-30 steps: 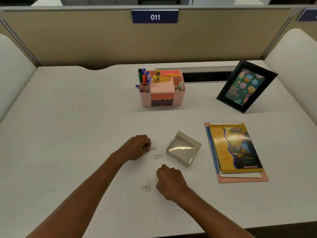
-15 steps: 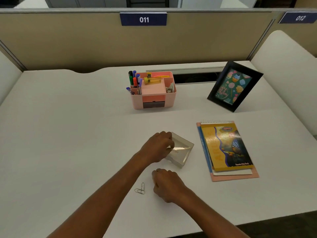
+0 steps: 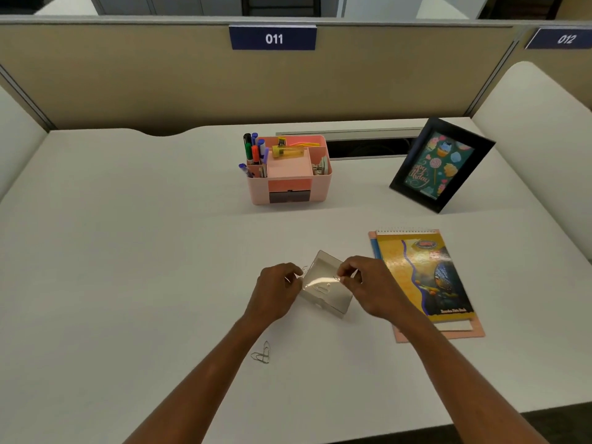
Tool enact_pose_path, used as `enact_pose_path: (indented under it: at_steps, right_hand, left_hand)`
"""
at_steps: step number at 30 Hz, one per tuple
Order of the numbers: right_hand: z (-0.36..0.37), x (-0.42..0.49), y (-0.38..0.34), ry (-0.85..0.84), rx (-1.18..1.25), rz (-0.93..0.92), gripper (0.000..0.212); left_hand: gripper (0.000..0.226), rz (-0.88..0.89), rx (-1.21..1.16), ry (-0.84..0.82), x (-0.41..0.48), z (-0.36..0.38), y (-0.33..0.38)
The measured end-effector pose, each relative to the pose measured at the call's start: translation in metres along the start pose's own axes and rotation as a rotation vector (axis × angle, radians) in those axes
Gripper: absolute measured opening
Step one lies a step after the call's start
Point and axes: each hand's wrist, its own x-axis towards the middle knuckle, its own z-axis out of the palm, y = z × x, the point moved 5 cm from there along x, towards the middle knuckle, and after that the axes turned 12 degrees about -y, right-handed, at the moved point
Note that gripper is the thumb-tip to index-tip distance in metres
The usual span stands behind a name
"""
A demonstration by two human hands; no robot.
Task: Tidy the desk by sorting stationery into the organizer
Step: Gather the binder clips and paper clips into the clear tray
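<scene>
A small clear plastic box (image 3: 326, 299) lies on the white desk with a paper clip or two inside. My left hand (image 3: 277, 291) is at its left edge, fingers pinched on paper clips at the rim. My right hand (image 3: 371, 288) hovers over its right side, pinching a paper clip above the box. Two loose paper clips (image 3: 262, 353) lie on the desk below my left forearm. The pink organizer (image 3: 317, 190) stands at the back, holding markers, a yellow item and clips.
A stack of notebooks with a yellow cover (image 3: 423, 277) lies right of the box. A black picture frame (image 3: 442, 165) leans at the back right. A cable slot (image 3: 368, 145) runs behind the organizer, and beige partition walls close the desk.
My left hand carried clips from the desk to the box's left edge. My right hand rose from near the loose clips and moved over the box's right side.
</scene>
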Motion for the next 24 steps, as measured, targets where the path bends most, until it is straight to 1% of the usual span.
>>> enact_pose_path:
  at_steps: [4,10,12,14,16,18,21,22,24]
  right_hand:
    - [0.002,0.017,0.006,-0.031,-0.096,0.020,0.013]
    - [0.018,0.023,0.018,-0.145,-0.312,0.043,0.016]
    - [0.019,0.023,0.022,-0.163,-0.367,0.043,0.016]
    - [0.014,0.023,0.020,-0.147,-0.354,0.046,0.016]
    - [0.006,0.024,0.014,-0.109,-0.312,0.035,0.018]
    - [0.003,0.027,0.004,-0.081,-0.274,0.002,0.018]
    - [0.007,0.042,-0.015,-0.069,-0.268,-0.090,0.012]
    - [0.010,0.049,-0.023,-0.082,-0.291,-0.135,0.011]
    - [0.018,0.066,-0.037,-0.149,-0.388,-0.201,0.017]
  left_hand:
    - [0.013,-0.026,-0.075,-0.012,-0.011,0.015,0.004]
    - [0.007,-0.043,-0.175,-0.049,-0.034,0.032,0.010]
    - [0.009,-0.063,-0.179,0.003,-0.038,0.029,0.007]
    - [0.014,-0.110,-0.100,0.136,-0.041,0.020,-0.002]
    - [0.011,-0.186,0.051,0.213,-0.042,0.009,-0.014]
    - [0.010,-0.201,0.165,0.185,-0.041,0.006,-0.022]
    - [0.026,-0.150,0.298,0.090,-0.037,0.012,-0.025]
    - [0.029,-0.144,0.335,0.076,-0.037,0.013,-0.024]
    - [0.031,-0.134,0.378,0.065,-0.035,0.015,-0.022]
